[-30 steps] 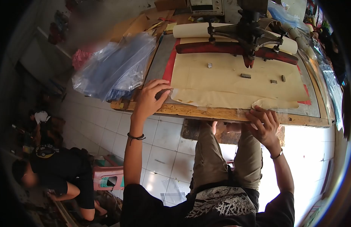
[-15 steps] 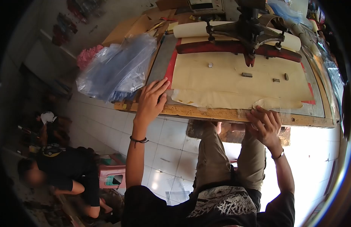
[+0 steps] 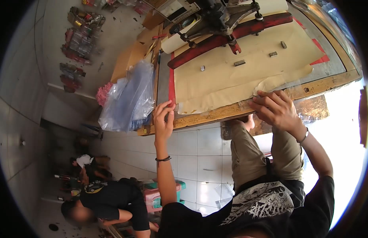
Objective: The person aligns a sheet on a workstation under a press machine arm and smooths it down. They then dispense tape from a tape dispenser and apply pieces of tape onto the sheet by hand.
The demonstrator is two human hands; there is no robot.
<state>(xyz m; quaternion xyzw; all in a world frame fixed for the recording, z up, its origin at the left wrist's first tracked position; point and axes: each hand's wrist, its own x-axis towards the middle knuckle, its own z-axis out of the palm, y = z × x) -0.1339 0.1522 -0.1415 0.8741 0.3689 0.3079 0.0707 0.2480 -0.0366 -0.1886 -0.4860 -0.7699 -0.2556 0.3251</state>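
A cream sheet (image 3: 231, 79) covers much of the wooden-edged table (image 3: 215, 114), with red material (image 3: 172, 85) showing at its left side. My left hand (image 3: 164, 121) is at the sheet's lower left corner, by the red edge, its fingers bent; whether it pinches anything is unclear. At the front edge, my right hand (image 3: 275, 109) has curled fingertips against a clear film and a curled flap of the sheet (image 3: 271, 84). Several small metal blocks, one of them a dark bar (image 3: 239, 62), lie on the sheet. Above its far part hangs a red curved bar (image 3: 231, 37) on a metal frame.
Left of the sheet lies a pile of clear plastic bags (image 3: 130, 99), beside pink material (image 3: 103, 93). A device with a dial (image 3: 178, 10) stands at the back. Two people sit low at the lower left, the nearer (image 3: 112, 200) by a pink and green stool (image 3: 152, 198).
The view has turned, so the table appears tilted. My left hand's fingers, flatter half a second ago, are now more bent at the corner. My right hand stays by the flap.
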